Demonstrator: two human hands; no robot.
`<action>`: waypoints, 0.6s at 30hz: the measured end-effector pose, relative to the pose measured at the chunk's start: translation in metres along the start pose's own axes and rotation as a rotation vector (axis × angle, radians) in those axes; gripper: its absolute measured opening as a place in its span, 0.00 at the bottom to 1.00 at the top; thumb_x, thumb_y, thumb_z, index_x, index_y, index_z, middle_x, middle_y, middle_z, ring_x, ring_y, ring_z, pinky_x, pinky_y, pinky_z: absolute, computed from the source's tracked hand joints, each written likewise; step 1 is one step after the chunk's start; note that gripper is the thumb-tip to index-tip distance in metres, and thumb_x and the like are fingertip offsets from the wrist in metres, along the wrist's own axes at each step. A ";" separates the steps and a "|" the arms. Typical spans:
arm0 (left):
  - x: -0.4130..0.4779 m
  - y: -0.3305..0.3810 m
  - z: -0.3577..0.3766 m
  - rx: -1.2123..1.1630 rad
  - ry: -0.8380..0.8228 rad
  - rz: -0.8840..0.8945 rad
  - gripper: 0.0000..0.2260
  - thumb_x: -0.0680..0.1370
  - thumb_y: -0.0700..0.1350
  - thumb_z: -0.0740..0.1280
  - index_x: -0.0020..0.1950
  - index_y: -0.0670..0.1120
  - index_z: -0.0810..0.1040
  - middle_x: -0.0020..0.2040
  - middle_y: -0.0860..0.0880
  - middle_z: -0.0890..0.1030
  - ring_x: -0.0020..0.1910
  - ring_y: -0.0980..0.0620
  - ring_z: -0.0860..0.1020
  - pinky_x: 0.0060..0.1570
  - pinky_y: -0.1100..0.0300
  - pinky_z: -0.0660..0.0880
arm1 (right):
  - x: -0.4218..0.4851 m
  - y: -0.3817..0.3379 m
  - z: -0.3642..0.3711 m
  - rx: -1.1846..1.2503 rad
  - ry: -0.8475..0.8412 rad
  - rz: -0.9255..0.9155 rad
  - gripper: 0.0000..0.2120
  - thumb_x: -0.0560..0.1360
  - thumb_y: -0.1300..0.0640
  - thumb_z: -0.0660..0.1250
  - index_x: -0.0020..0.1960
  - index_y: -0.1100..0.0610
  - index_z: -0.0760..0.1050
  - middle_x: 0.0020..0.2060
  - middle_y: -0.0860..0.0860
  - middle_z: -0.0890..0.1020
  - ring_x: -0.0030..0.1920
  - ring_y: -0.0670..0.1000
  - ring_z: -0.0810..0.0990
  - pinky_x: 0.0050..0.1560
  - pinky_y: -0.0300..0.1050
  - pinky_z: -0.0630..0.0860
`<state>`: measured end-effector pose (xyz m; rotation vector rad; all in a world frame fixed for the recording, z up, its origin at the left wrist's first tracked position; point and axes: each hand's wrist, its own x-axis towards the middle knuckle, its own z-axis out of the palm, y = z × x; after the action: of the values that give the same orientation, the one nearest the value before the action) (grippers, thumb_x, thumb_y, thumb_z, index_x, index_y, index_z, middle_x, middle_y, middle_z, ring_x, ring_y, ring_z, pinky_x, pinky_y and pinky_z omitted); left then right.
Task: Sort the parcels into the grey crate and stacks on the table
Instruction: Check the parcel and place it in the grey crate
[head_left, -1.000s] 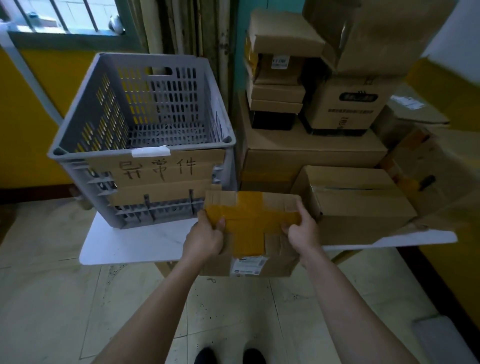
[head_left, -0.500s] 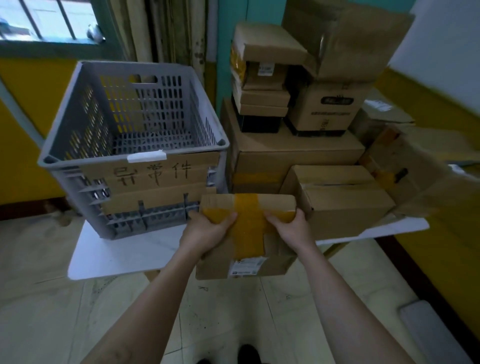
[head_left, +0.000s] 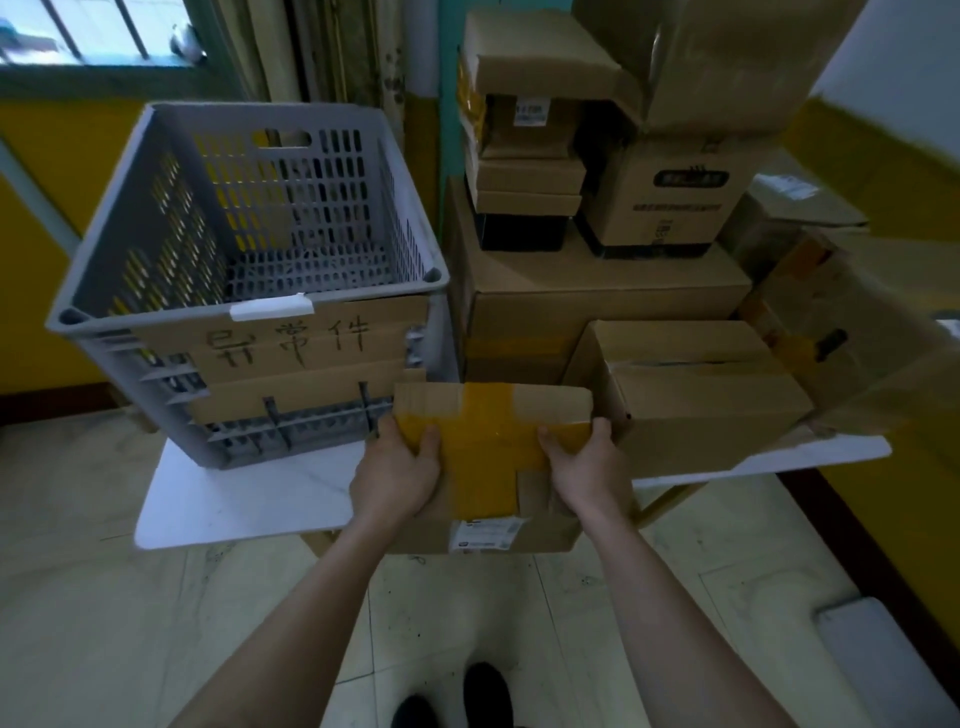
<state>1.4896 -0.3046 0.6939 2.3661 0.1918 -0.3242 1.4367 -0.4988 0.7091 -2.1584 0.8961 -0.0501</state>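
Note:
I hold a flat cardboard parcel crossed with yellow tape, a white label on its near side, at the white table's front edge. My left hand grips its left side with the thumb on top. My right hand grips its right side the same way. The grey slotted crate stands on the table to the left, nothing visible inside, with a cardboard sign of handwritten characters taped on its front. Just right of the parcel lies a brown box, in front of a larger stack of boxes.
More crumpled cardboard boxes lean at the far right against a yellow wall. A window is up at the left. The floor is pale tile, with my shoes below and a grey object at lower right.
My view has shifted a little. The parcel has tilted flatter and sits slightly higher, and my hands keep the same grip on its sides.

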 end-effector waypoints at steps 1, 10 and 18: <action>-0.001 0.000 0.001 0.009 0.019 0.002 0.26 0.82 0.62 0.55 0.74 0.47 0.63 0.68 0.42 0.74 0.64 0.39 0.75 0.59 0.46 0.73 | 0.001 0.002 -0.001 -0.015 0.001 -0.014 0.20 0.78 0.39 0.64 0.59 0.54 0.68 0.48 0.50 0.78 0.43 0.53 0.75 0.36 0.43 0.69; -0.019 -0.007 0.008 -0.029 0.154 0.058 0.19 0.85 0.57 0.50 0.63 0.45 0.71 0.58 0.42 0.79 0.55 0.41 0.77 0.49 0.51 0.71 | 0.001 0.025 -0.010 0.028 -0.019 -0.094 0.14 0.82 0.44 0.58 0.53 0.55 0.70 0.39 0.51 0.78 0.37 0.52 0.77 0.32 0.44 0.68; -0.062 -0.010 0.008 -0.447 0.180 0.074 0.21 0.77 0.60 0.63 0.62 0.48 0.67 0.56 0.50 0.76 0.54 0.51 0.77 0.47 0.59 0.73 | -0.014 0.031 -0.032 0.421 -0.123 -0.126 0.13 0.77 0.49 0.69 0.56 0.52 0.69 0.44 0.45 0.78 0.42 0.42 0.77 0.34 0.33 0.69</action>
<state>1.4263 -0.3055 0.6997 1.9504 0.2335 -0.0244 1.3985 -0.5245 0.7138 -1.7989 0.6146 -0.1531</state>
